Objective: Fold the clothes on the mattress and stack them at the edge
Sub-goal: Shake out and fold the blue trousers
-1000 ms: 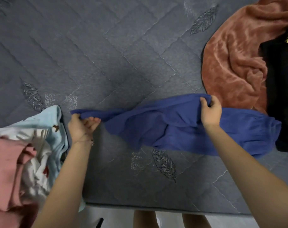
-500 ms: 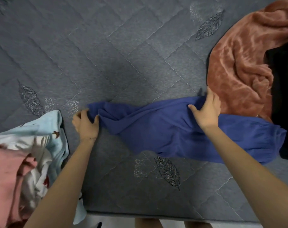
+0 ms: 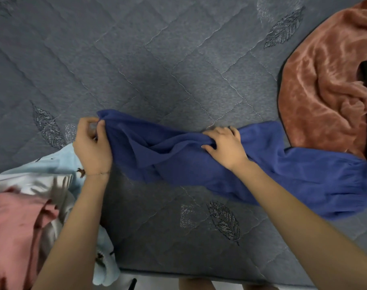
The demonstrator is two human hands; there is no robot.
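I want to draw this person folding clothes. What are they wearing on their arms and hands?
Both arms are bare, with no sleeves showing and no gloves. The left hand has a thin, fine chain bracelet around its wrist. The right hand wears nothing that can be seen: no ring, watch or bracelet.

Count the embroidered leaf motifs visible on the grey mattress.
3: leaf motif at far right, near the rust blanket; leaf motif at left, beside the left hand; leaf motif near the front edge, below the blue garment. Others may lie under the clothes.

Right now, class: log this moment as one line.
left hand: pinching blue garment corner | right hand: gripping its middle | garment: unfolded on mattress
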